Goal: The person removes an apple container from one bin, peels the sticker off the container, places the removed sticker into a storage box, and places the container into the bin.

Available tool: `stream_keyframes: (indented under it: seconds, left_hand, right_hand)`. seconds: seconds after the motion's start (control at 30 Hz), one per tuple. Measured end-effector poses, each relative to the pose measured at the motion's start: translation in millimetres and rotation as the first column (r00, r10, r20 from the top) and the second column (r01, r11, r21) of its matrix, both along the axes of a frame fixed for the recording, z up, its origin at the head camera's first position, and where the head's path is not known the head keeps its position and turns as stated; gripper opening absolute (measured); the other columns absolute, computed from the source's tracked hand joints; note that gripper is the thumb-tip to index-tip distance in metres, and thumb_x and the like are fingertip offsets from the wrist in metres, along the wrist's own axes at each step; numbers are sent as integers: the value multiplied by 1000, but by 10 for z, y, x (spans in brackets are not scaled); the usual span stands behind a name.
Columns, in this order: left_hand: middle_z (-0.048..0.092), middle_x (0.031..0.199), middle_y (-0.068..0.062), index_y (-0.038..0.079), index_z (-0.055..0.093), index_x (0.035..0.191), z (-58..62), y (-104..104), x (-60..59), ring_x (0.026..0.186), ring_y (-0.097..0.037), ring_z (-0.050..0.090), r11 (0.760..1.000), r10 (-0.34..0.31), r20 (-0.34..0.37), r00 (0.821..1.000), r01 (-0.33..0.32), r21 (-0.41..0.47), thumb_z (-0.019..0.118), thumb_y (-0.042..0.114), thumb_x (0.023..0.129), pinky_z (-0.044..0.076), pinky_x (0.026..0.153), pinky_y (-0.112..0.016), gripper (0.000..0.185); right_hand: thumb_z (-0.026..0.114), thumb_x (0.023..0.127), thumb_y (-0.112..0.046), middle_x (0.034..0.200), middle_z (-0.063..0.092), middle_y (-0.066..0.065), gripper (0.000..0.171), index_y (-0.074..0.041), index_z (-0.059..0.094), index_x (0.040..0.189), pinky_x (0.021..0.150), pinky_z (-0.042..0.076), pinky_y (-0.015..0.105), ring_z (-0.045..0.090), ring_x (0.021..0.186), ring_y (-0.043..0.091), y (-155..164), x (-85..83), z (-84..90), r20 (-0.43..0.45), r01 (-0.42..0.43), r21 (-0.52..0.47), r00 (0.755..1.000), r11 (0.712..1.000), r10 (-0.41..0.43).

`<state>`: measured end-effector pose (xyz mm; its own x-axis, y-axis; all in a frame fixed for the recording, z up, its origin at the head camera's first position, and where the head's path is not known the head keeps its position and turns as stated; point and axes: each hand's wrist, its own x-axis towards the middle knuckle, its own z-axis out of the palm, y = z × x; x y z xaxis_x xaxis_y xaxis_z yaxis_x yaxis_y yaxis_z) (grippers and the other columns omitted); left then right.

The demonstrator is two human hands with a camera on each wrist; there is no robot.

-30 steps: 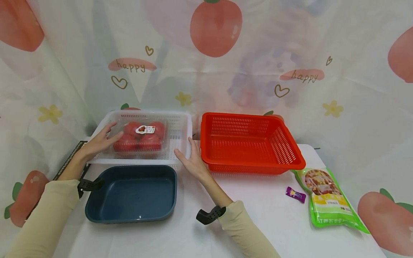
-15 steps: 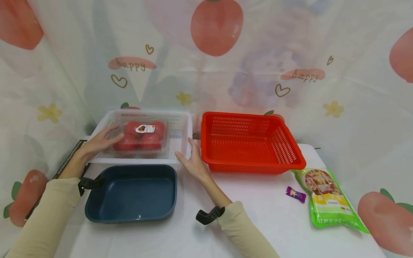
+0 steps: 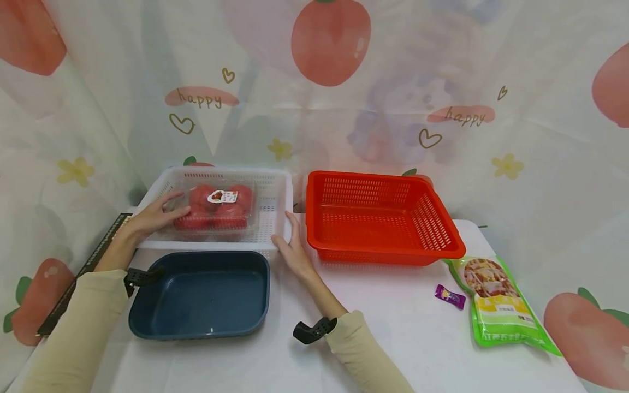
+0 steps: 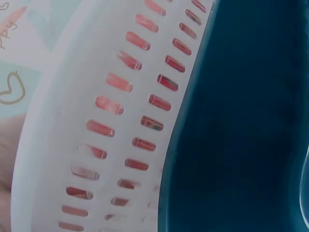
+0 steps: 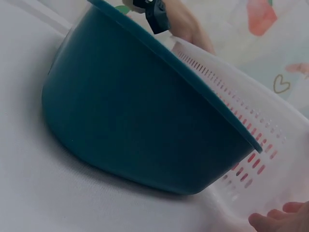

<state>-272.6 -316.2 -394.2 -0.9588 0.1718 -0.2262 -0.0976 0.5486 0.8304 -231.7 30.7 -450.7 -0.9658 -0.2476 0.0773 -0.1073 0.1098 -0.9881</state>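
A white perforated plastic basket (image 3: pixel 275 204) stands at the back left of the counter (image 3: pixel 393 327), which is covered in a white cloth. Its walls are slotted, its rim is broad and smooth, and it holds a clear plastic clamshell box of red tomatoes (image 3: pixel 216 206) with a small sticker on the lid. The left hand (image 3: pixel 152 215) lies over the basket's left rim, its fingers stretched out and lightly spread, the tips touching the clamshell's left end. The right hand (image 3: pixel 293 246) stands against the basket's right front corner, fingers straight and close together along the wall, thumb toward the front rim.

Just in front of the basket, touching its front wall, sits a dark blue plastic tub (image 3: pixel 201 295). To the right stands a red perforated plastic basket (image 3: pixel 383 218). Further right lie a small purple wrapped candy (image 3: pixel 449 296) and a green printed food pouch (image 3: pixel 501 308). A pale curtain printed with tomatoes, hearts and the word "happy" (image 3: pixel 344 98) hangs behind and to both sides.

The left wrist view shows the white basket's slots up close with red showing through them, hard against the blue tub's edge. The right wrist view shows the tub's rounded outer wall from low down and the fingertips (image 5: pixel 280 220) of the right hand at the basket's corner.
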Motion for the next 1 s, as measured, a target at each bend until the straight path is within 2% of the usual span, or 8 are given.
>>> stream_keyframes:
  seconds: [0.1, 0.17, 0.27, 0.33, 0.47, 0.73, 0.9, 1.0]
  left_hand:
    - [15, 153, -37, 10, 3, 156, -1, 2, -1, 133, -46, 30, 1000, 9, -14, 1000, -9, 14, 53, 37, 99, 35, 104, -57, 80]
    - [20, 151, -36, 10, 5, 156, -5, 5, 0, 128, -43, 35, 1000, 14, -23, 1000, -14, 6, 52, 37, 99, 39, 98, -48, 79]
    - [26, 147, -35, 10, 7, 156, -6, 21, 11, 121, -39, 38, 1000, 25, -24, 999, -25, -9, 53, 38, 99, 41, 86, -36, 78]
    - [30, 145, -34, 11, 9, 156, -5, 35, 21, 118, -37, 40, 999, 31, -21, 999, -32, -17, 53, 39, 98, 40, 81, -30, 78]
    - [32, 145, -34, 10, 12, 156, 5, 59, 36, 120, -38, 41, 999, 36, -24, 999, -36, -16, 53, 38, 98, 42, 80, -27, 76]
    - [37, 142, -34, 11, 17, 155, 5, 31, 23, 116, -39, 46, 997, 62, -59, 996, -64, -34, 52, 41, 98, 44, 78, -28, 74]
    - [42, 138, -34, 10, 19, 155, -19, 35, 16, 110, -35, 49, 996, 70, -71, 995, -73, -51, 53, 40, 98, 46, 74, -24, 72]
    - [43, 136, -34, 11, 21, 154, -13, 37, 23, 109, -34, 49, 996, 65, -76, 995, -69, -55, 53, 41, 98, 46, 74, -24, 72]
  right_hand:
    - [48, 96, -20, 152, 23, 16, 69, -23, 10, 153, 108, 40, 50, 38, 129, 36, -2, 7, 28, 18, -19, -17, 1000, 1000, 19]
    - [47, 96, -19, 151, 25, 19, 68, -19, 10, 153, 104, 43, 47, 42, 124, 36, 3, 53, 106, 24, -27, -16, 999, 999, 28]
    - [45, 96, -17, 149, 24, 24, 66, -14, 10, 152, 100, 46, 45, 46, 119, 35, 12, 128, 215, 24, -36, -14, 999, 999, 36]
    - [44, 96, -15, 149, 25, 24, 65, -12, 10, 152, 102, 45, 44, 46, 119, 34, 15, 179, 268, 17, -33, -8, 999, 999, 33]
    - [43, 96, -15, 149, 25, 21, 65, -13, 10, 152, 103, 44, 43, 45, 120, 32, 5, 213, 267, 8, -17, -23, 1000, 1000, 18]
    - [43, 96, -17, 151, 24, 19, 66, -17, 10, 153, 96, 45, 33, 48, 117, 27, -43, 227, 252, 9, 6, -41, 1000, 999, -5]
    - [44, 96, -17, 152, 24, 18, 66, -17, 10, 153, 104, 44, 43, 46, 121, 30, -50, 247, 241, 4, 15, -36, 1000, 999, -15]
    - [44, 95, -16, 152, 22, 17, 66, -16, 12, 153, 111, 35, 52, 40, 129, 35, -54, 255, 236, -15, 32, -46, 999, 998, -33]
